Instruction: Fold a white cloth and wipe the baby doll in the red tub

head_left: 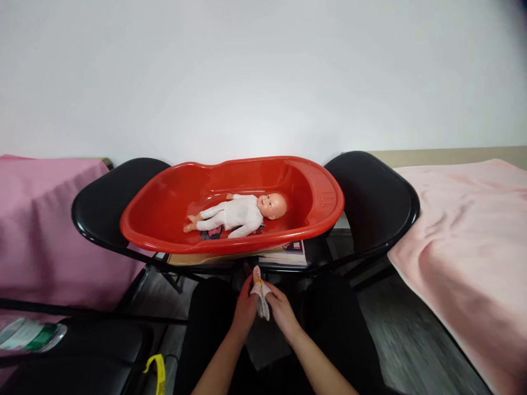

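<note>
From my feed I see a plain white wall (263, 71) filling the upper half, evenly lit. Two black folding chairs (373, 203) stand side by side against it. A mauve-pink cloth (41, 230) drapes a surface at left, a pale pink blanket (465, 241) another at right. The floor (395, 340) looks like grey wood-grain, though it is blurred.

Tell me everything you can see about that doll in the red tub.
The doll is a bald baby figure in a white one-piece suit, with bare plastic-looking head, hands and feet. It lies on its back along the bottom of the red tub, head to the right, arms spread. Neither hand touches it.
</note>
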A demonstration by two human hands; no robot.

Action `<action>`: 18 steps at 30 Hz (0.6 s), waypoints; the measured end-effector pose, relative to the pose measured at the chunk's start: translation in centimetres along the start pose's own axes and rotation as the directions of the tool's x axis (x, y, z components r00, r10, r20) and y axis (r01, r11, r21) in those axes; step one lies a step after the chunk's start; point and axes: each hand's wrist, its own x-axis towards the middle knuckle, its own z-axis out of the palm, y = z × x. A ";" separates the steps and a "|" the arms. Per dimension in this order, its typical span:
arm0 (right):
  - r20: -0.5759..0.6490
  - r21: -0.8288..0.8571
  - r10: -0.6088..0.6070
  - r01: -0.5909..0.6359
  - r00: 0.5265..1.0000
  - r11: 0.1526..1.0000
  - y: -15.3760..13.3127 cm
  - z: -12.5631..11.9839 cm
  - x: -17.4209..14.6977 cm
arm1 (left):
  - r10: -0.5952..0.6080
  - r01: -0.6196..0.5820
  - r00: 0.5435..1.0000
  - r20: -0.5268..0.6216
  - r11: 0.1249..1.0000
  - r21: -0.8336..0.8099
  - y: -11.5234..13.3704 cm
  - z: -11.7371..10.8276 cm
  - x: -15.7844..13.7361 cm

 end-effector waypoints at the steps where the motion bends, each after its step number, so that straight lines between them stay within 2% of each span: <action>1: 0.004 0.004 0.000 0.000 1.000 1.000 0.1 0.1 0.0 | 0.014 -0.014 1.000 -0.007 1.000 0.012 0.0 0.0 0.0; 7: 0.036 -0.035 0.004 -0.003 0.999 0.999 0.7 0.2 0.3 | -0.020 0.020 0.999 -0.030 0.999 0.025 0.0 0.0 -0.1; 10: 0.035 -0.052 0.018 -0.016 0.999 0.999 1.0 0.0 0.5 | -0.017 0.016 1.000 -0.024 1.000 -0.019 0.3 0.2 -0.2; 14: 0.015 -0.033 0.112 -0.111 0.994 0.993 1.3 -0.3 0.6 | -0.017 0.016 1.000 -0.025 0.999 -0.037 0.1 0.2 0.1; 18: 0.036 -0.010 0.172 -0.172 0.984 0.985 1.6 -0.8 0.7 | 0.004 -0.005 0.999 0.051 1.000 0.031 -0.4 0.0 0.4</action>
